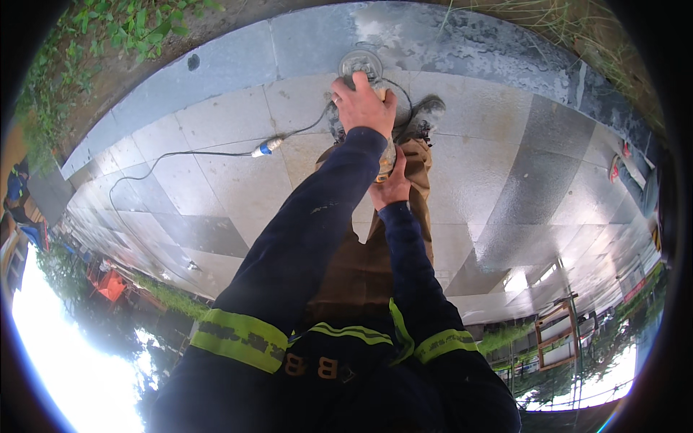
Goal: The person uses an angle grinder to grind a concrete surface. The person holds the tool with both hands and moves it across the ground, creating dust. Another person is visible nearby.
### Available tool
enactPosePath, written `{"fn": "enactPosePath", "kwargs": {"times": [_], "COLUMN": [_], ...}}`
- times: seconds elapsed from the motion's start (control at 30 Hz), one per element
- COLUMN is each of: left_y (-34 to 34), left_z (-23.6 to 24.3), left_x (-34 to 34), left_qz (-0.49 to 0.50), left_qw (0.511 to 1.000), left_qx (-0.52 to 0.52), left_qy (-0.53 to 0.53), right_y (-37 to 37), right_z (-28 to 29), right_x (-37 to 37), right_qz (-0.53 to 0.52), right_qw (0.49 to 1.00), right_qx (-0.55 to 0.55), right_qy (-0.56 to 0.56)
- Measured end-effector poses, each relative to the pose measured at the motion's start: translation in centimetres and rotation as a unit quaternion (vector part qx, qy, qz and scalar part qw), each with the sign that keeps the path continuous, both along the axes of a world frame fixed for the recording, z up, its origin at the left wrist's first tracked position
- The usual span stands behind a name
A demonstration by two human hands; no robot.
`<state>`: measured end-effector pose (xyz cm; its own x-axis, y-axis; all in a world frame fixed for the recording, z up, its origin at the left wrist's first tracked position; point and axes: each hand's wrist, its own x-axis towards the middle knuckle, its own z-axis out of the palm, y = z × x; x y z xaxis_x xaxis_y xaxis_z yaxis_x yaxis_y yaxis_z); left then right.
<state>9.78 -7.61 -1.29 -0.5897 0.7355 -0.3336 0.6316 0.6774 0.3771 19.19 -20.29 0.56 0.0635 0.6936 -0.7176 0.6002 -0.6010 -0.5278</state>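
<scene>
An angle grinder lies lengthwise in front of me, its round head and disc guard over the grey stone edging. Near the head, my left hand is closed over the front of the tool from above. Farther back, my right hand wraps the rear of its dusty, yellowish body. Much of the body is hidden beneath my left hand and sleeve. A black cord loops beside the tool, and a cable runs left to a blue and white plug connector on the paving.
Curved stone edging, wet and stained toward the right, borders soil with green plants. Light and dark paving slabs spread around my feet. The cable trails off left. Another person is at the far left; red-and-grey items lie right.
</scene>
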Motion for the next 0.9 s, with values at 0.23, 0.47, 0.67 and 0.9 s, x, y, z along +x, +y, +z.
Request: {"fn": "enactPosePath", "kwargs": {"times": [0.23, 0.47, 0.67, 0.9], "left_y": [0.4, -0.9, -1.2, -1.6], "left_z": [0.0, 0.0, -0.3, -0.3], "left_x": [0.6, -0.5, -0.8, -0.4], "left_qz": [-0.027, -0.005, 0.007, -0.01], "left_qw": [0.999, 1.0, 1.0, 1.0], "left_qx": [0.027, 0.006, 0.023, 0.012], "left_qy": [-0.038, -0.015, -0.014, -0.009], "right_y": [-0.1, -0.3, -0.4, -1.0], "right_z": [-0.5, 0.5, 0.3, 0.2], "right_x": [0.3, -0.1, -0.2, 0.0], "right_qz": [-0.03, 0.0, 0.012, -0.01], "right_qw": [0.999, 1.0, 1.0, 0.999], "right_qx": [0.013, -0.021, -0.003, 0.029], "right_qy": [0.016, 0.008, 0.019, 0.021]}}
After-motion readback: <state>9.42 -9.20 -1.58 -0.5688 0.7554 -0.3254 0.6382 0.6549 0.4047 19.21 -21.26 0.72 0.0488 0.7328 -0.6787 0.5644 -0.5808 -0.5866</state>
